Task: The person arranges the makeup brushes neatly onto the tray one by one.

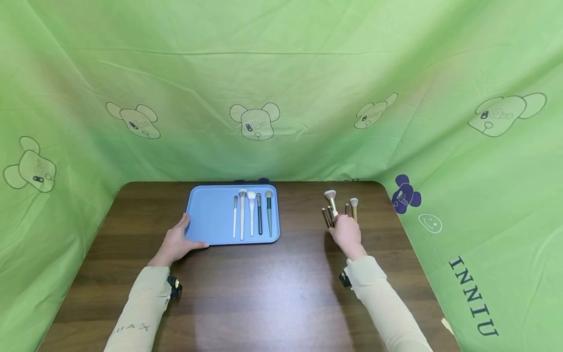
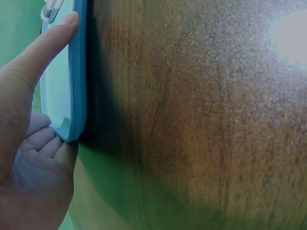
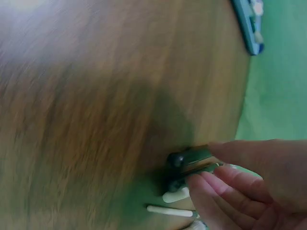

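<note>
The left hand [image 1: 176, 242] holds the near left corner of a blue tray [image 1: 208, 210], its thumb along the front rim and its fingers at the left side. On the tray's right half lie several makeup brushes [image 1: 251, 215], roughly parallel, bristles away from me. The right hand [image 1: 347, 234] is over loose brushes on the table. In the right wrist view, its thumb and fingers close about dark brush handles [image 3: 194, 155]; blur hides whether one or two are pinched. A wide pale brush [image 1: 330, 195] and a tan-handled brush [image 1: 354, 208] show beyond the hand, their lower parts partly hidden.
The brown wooden table [image 1: 264, 288] runs under everything. A green cloth [image 1: 281, 156] with bear drawings hangs behind it and along both sides. Wrist cameras [image 1: 174, 287] sit at both cuffs. A small pale piece [image 1: 446, 325] is at the table's right edge.
</note>
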The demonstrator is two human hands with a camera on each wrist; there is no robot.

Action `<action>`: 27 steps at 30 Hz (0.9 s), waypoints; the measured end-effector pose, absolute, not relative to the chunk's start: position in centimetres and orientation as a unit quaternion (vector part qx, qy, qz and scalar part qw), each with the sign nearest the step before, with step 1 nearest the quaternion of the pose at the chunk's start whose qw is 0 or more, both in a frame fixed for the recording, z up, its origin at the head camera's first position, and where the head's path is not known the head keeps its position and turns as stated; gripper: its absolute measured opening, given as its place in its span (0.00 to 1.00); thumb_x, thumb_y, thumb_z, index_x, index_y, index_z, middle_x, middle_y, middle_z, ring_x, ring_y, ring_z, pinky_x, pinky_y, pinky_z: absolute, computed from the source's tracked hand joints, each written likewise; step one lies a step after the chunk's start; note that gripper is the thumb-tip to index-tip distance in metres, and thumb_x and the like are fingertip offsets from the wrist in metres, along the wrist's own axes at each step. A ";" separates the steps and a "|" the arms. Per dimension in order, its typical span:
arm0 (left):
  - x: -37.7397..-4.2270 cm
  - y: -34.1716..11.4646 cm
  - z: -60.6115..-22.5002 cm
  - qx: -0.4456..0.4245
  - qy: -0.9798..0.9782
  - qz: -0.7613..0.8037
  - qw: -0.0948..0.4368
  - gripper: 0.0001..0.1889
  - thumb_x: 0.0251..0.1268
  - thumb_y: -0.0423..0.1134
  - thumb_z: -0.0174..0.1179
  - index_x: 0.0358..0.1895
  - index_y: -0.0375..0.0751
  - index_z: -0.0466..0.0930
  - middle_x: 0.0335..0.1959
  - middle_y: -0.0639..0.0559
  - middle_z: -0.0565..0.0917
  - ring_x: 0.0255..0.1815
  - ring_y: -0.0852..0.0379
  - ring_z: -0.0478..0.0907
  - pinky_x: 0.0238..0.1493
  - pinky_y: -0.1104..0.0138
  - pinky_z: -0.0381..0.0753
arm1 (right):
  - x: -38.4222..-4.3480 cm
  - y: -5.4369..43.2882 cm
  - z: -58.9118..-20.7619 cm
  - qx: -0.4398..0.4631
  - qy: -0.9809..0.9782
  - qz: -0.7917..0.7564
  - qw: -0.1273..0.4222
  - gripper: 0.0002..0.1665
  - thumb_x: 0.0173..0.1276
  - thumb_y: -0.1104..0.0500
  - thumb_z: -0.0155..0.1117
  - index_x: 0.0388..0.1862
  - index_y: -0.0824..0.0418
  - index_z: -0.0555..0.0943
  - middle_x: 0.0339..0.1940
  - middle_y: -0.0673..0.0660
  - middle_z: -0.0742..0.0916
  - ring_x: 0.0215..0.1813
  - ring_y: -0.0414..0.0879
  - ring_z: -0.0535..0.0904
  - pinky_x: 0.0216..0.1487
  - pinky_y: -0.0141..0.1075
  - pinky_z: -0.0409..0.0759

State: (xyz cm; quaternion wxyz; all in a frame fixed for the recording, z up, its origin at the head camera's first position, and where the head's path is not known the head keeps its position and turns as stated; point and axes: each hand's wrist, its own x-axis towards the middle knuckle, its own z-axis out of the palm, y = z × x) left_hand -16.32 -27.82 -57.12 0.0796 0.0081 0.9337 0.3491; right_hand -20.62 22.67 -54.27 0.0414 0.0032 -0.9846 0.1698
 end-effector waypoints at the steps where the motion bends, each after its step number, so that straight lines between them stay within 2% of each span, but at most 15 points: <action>1: -16.3 -27.8 -57.1 0.008 0.934 0.349 0.079 0.66 0.51 0.54 0.79 0.78 0.20 0.43 0.79 0.25 0.44 0.78 0.28 0.46 0.73 0.41 0.55 | -20.6 22.6 -54.3 0.004 -0.986 0.163 0.040 0.06 0.55 0.63 0.76 0.25 0.61 0.84 0.25 0.63 0.84 0.33 0.66 0.83 0.32 0.59 0.81; 7: -16.3 -27.8 -57.0 0.011 0.934 0.349 0.072 0.65 0.50 0.53 0.80 0.77 0.19 0.44 0.79 0.24 0.45 0.77 0.27 0.47 0.73 0.40 0.55 | -20.6 22.2 -54.2 -0.007 -0.988 0.153 0.013 0.05 0.57 0.64 0.74 0.24 0.59 0.85 0.28 0.64 0.84 0.35 0.65 0.83 0.31 0.58 0.82; 15: -16.3 -27.9 -57.1 0.011 0.935 0.347 0.075 0.65 0.51 0.54 0.79 0.77 0.19 0.43 0.79 0.25 0.44 0.77 0.27 0.46 0.73 0.40 0.55 | -20.9 22.0 -54.4 0.027 -0.991 0.131 0.022 0.14 0.54 0.63 0.76 0.15 0.56 0.80 0.19 0.59 0.83 0.32 0.64 0.83 0.32 0.56 0.81; 27: -16.4 -27.9 -57.2 0.010 0.933 0.351 0.073 0.65 0.50 0.54 0.80 0.77 0.20 0.44 0.79 0.25 0.44 0.77 0.28 0.46 0.73 0.40 0.55 | -21.1 21.9 -54.8 0.024 -0.990 0.135 0.005 0.15 0.55 0.62 0.75 0.14 0.55 0.78 0.18 0.56 0.82 0.27 0.60 0.82 0.30 0.55 0.80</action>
